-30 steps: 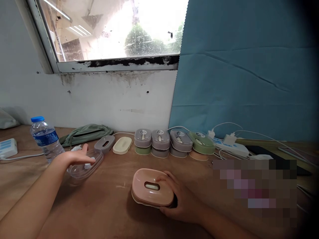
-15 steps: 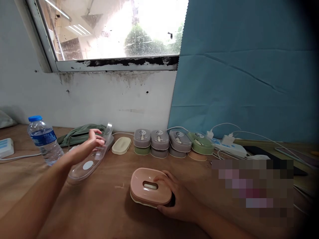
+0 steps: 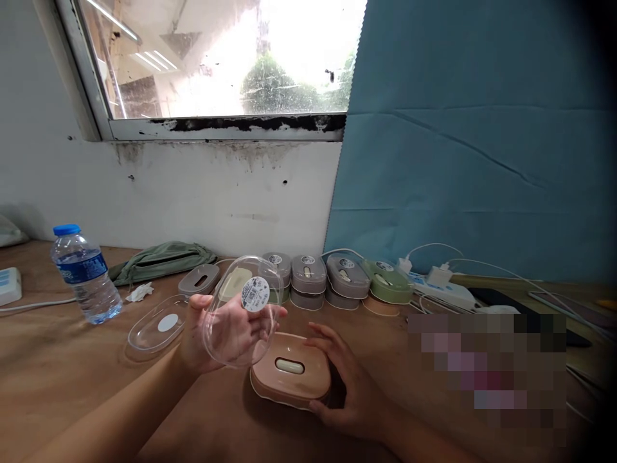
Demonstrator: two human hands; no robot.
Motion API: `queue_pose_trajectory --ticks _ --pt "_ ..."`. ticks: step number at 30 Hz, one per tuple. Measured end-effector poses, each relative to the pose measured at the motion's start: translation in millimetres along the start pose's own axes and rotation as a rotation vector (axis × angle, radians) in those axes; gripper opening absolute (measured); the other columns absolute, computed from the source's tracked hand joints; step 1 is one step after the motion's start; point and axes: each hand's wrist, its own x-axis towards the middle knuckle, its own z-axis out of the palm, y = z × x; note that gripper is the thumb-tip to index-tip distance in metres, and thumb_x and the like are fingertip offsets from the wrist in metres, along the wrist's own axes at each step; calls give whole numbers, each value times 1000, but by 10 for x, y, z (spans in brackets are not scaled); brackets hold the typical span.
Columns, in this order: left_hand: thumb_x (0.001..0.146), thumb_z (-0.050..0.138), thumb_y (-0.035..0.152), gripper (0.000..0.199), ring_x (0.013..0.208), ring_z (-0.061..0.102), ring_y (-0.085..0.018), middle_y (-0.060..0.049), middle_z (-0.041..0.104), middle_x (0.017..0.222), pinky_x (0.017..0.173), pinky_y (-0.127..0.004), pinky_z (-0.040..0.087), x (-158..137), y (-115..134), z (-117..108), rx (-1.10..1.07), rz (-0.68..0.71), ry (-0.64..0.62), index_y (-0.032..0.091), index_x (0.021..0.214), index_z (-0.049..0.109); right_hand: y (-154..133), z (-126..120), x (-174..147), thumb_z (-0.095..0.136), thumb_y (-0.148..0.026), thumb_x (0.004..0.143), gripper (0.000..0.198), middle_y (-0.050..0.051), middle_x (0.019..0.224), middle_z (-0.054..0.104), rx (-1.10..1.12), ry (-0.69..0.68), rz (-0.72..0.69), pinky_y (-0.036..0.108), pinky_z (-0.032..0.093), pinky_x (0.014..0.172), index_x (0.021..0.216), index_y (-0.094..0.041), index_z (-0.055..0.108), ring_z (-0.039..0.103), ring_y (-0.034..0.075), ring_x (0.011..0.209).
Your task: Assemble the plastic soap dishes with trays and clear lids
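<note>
My left hand holds a clear plastic oval lid tilted upright, thumb at its near side and fingers behind it. A round printed sticker is on the lid. To its right and below sits a peach oval box with a slot in its top and a cream piece showing inside. Around the box's right end is my right hand, thumb at the near corner and fingers at the far edge. Another clear lid with a white round label lies on the table to the left.
Stacked grey boxes and a green box line the wall. Behind my left hand are a grey slotted cover and a cream tray. A water bottle, green pouch, crumpled tissue and power strip stand around.
My left hand has lifted a clear lid from the left and brought it rightward, close to the peach box. The cream piece fills more of the slot. My right hand stays by the box.
</note>
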Motion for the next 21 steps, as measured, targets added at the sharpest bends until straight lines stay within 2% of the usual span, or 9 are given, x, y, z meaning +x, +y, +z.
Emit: queue_pose_trajectory --ticks 3,6,9,15,18,21 --pt "52 29 75 81 90 51 -26 -16 52 110 83 -39 34 14 -24 -26 29 4 -27 13 102 45 -3 4 -8 63 -28 60 65 13 133 27 -17 30 -48 42 30 98 119 -21 38 28 30 124" --pt "51 27 76 81 89 52 -27 -15 52 109 80 -40 35 8 -34 7 140 38 1 14 101 45 -7 7 -12 62 -26 61 63 13 131 30 -29 44 -82 43 31 97 119 -22 37 29 30 123" --pt "50 38 71 79 95 50 -29 -15 50 114 79 -40 36 -14 -39 77 242 123 5 16 106 41 -11 4 -13 60 -22 61 63 13 129 32 -34 49 -97 43 31 97 119 -22 35 31 30 122" --pt "53 60 54 78 111 42 -31 -12 42 122 91 -47 31 -30 -94 120 359 268 -164 25 117 25 -26 11 -42 59 -20 61 66 12 125 36 4 106 -155 42 33 97 120 -23 30 35 29 119" --pt "56 68 40 83 119 33 -31 -11 35 123 98 -49 25 -22 -171 101 636 336 -138 27 122 19 -33 45 -75 63 -32 64 73 12 128 34 109 134 -167 43 32 98 125 -23 24 32 30 121" --pt "50 74 35 89 124 22 -33 -12 28 125 104 -47 16 -21 -308 75 884 357 -52 24 124 26 -45 89 -91 63 -56 61 83 12 135 26 183 118 -143 46 28 100 128 -25 23 25 33 125"
